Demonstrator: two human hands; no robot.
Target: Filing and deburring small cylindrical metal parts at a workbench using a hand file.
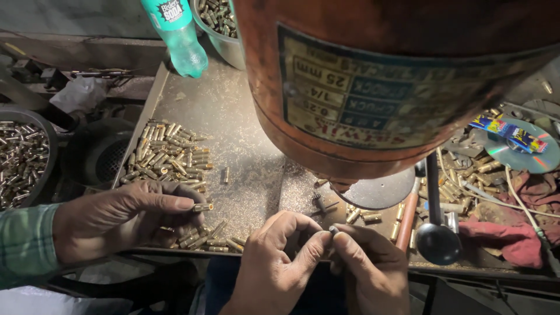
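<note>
Lower centre: left hand (274,268) and right hand (370,271) meet fingertip to fingertip, both pinched closed on one small brass cylindrical piece (333,230) — probably for fine control. Lower left, a co-worker's hand (116,219) pinches a second brass piece (202,206) beside the loose brass heap (169,157) — stock within reach on the grey metal tray (233,116).

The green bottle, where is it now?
In the head view the green bottle is top left, at the far end of the tray, beside a metal bowl.

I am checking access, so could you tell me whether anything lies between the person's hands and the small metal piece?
Nothing visible: the left hand and the right hand both pinch the small dark metal piece between their fingertips.
</note>
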